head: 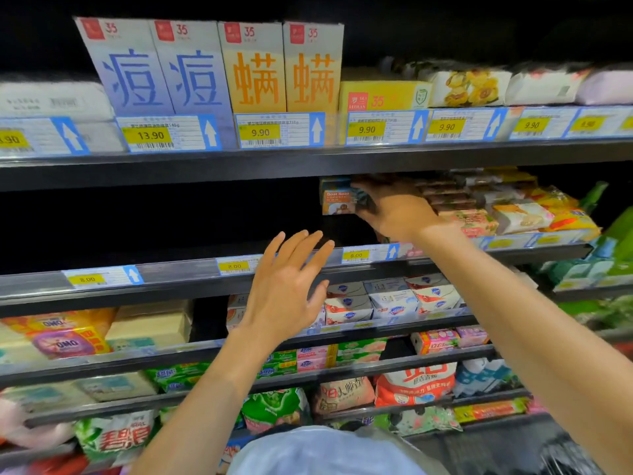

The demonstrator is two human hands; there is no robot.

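The goat soap box (337, 200) sits just above the price rail (171, 279) of the middle shelf, behind the rail's right half and over an 8.00 price tag (356, 255) clipped to it. The right hand (397, 209) reaches in over the rail and its fingers (359, 186) are curled round the box's right end, leaving the printed front showing. That hold probably lets the box be lined up face-out beside the stacked soap packs (472, 214), which fill the shelf above the rail's right end. The left hand (287, 289) hovers in front of the rail near its middle, fingers straight and spread wide, holding nothing. It looks ready to steady or receive the box. Above the rail's left half the shelf is a dark bay with open room, so the box can slide leftward freely. To the right the packs crowd it closely. The underside of the upper shelf (239, 166) hangs low over the rail, leaving little headroom over the knuckles. Any lift has to stay shallow, and the rail's raised lip must be cleared when coming out. Below the rail, white soap cartons (394, 299) stand out of the way.
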